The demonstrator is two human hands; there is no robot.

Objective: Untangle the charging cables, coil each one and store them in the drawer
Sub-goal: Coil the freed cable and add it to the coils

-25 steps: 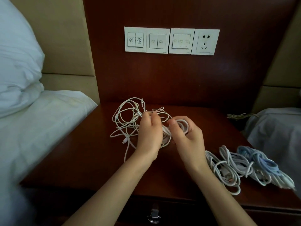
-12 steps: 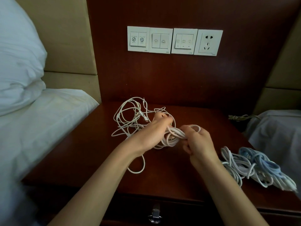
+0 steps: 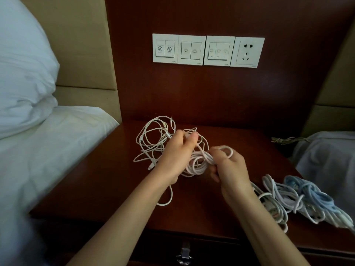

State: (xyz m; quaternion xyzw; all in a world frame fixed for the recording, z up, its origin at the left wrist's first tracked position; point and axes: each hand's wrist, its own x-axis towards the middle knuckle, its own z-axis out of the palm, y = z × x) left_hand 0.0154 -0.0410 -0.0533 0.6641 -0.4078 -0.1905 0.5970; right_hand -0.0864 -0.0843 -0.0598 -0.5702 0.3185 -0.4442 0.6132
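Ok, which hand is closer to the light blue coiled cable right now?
Right. The right hand is just left of the light blue coil, not touching it, with white coils between. The left hand is farther left; both grip the white cable tangle.

White pillow (image 3: pixel 23 77) and white bedsheet (image 3: pixel 48 150) lay well left of the left hand (image 3: pixel 176 155), three switch plates (image 3: pixel 194 49) and a wall socket (image 3: pixel 247 52) sat on the wood panel (image 3: pixel 192 93) above it, grey bedding (image 3: pixel 326 156) and a tan cord (image 3: pixel 284 140) lay right of the right hand (image 3: pixel 228 167)
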